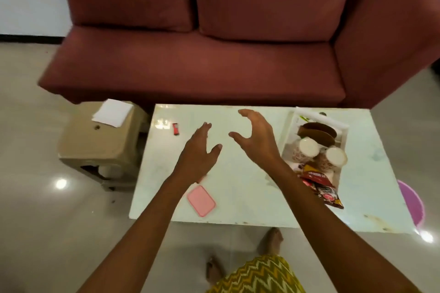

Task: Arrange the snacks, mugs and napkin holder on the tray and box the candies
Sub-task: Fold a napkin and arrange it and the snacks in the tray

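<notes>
Pale green tabletop (250, 185) lies under both of my hands, and neither holds anything. My left hand (198, 152) hangs flat, fingers spread, above the middle of the table. My right hand (258, 138) is cupped wide, thumb and fingers apart, touching nothing. The white tray (289, 134) sits just to its right, carrying two mugs (319, 153), a brown napkin holder (317, 132) and snack packets (322, 185). A pink lid (201, 200) lies near my left forearm; a red candy (175, 128) lies at the far left.
</notes>
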